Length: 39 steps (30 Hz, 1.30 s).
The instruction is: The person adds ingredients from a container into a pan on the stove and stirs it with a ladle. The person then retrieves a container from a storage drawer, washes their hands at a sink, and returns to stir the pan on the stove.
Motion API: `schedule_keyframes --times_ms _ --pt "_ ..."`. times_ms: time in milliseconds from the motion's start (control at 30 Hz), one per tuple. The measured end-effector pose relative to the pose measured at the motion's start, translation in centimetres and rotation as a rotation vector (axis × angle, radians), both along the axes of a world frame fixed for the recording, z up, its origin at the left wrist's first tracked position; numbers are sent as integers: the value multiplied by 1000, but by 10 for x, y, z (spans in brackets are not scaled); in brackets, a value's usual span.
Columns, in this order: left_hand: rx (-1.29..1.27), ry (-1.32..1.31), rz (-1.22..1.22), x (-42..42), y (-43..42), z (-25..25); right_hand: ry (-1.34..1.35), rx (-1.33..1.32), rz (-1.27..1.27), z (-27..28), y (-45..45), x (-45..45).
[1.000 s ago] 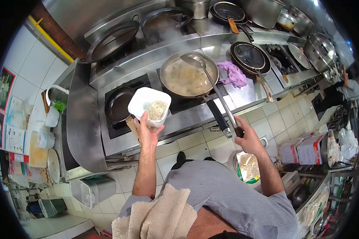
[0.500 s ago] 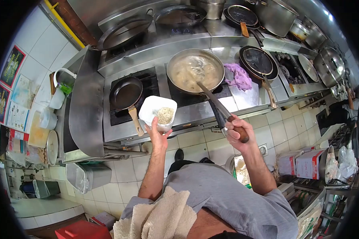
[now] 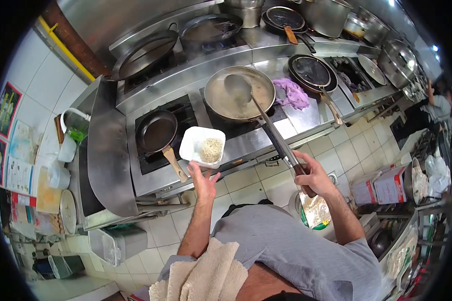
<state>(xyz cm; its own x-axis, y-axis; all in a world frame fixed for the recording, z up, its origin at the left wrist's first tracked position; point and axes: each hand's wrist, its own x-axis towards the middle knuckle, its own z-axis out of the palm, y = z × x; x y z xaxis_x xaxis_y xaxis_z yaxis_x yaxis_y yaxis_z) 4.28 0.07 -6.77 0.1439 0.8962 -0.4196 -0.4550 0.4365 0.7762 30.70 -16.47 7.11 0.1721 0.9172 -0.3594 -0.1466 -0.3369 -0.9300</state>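
Note:
A white square container (image 3: 192,145) with pale grains in it rests at the stove's front edge, held from below and in front by my left hand (image 3: 204,184). My right hand (image 3: 312,175) is closed round the wooden handle of a long metal ladle (image 3: 271,123). The ladle's bowl is over the wide steel pan (image 3: 217,111), which holds cloudy, pale liquid; whether the bowl touches the liquid is hard to tell. Left of the container, a small black frying pan (image 3: 156,131) with a wooden handle sits on a burner.
A purple cloth (image 3: 292,94) lies right of the steel pan. Black pans (image 3: 311,71) are stacked beyond it. Two large pans (image 3: 148,51) stand on the rear burners. Boxes (image 3: 381,189) stand at the right. Another person (image 3: 434,111) is at the far right.
The ladle has lifted out of the liquid since half a second ago, its bowl now visible above the pan. The view has shifted, and my left fingers have spread beneath the container.

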Motion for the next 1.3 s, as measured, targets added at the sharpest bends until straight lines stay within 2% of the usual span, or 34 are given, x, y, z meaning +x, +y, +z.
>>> schedule_keyframes --times_ms 67,200,267,333,400,467,600,700,900,1067,1200,1233,1267,1300 --pt "-17 35 -10 -7 -4 -15 -189 -103 29 17 -7 -6" --pt "3 100 -16 -23 -22 -53 -276 -126 76 36 -21 -9" --pt "58 131 -208 -39 -31 -79 -459 -68 196 36 -28 -7" --pt "66 230 -368 -48 -30 -108 -511 -76 138 38 -30 -5" --pt "63 357 -564 -48 -32 -131 -751 18 308 32 -37 3" --pt "57 475 -772 -53 -27 -161 -902 -188 322 66 -37 -11" --pt "156 765 -1270 -74 -7 -217 -1196 -125 271 32 -39 -10" --pt "170 915 -1465 -85 5 -240 -1282 -143 243 27 -36 -8" --pt "129 1035 -1475 -79 24 -250 -1383 -141 243 0 -3 22" --pt "158 961 -1417 -37 23 -254 -1407 -137 292 -13 18 44" --pt "173 833 -1273 -3 1 -253 -1166 125 192 -38 31 65" --pt "156 833 -1214 2 -8 -246 -1013 6 244 -22 33 63" --pt "100 873 -1161 12 -19 -235 -995 168 181 -60 46 76" --pt "125 868 -1150 18 -25 -233 -698 -58 177 -23 38 69"
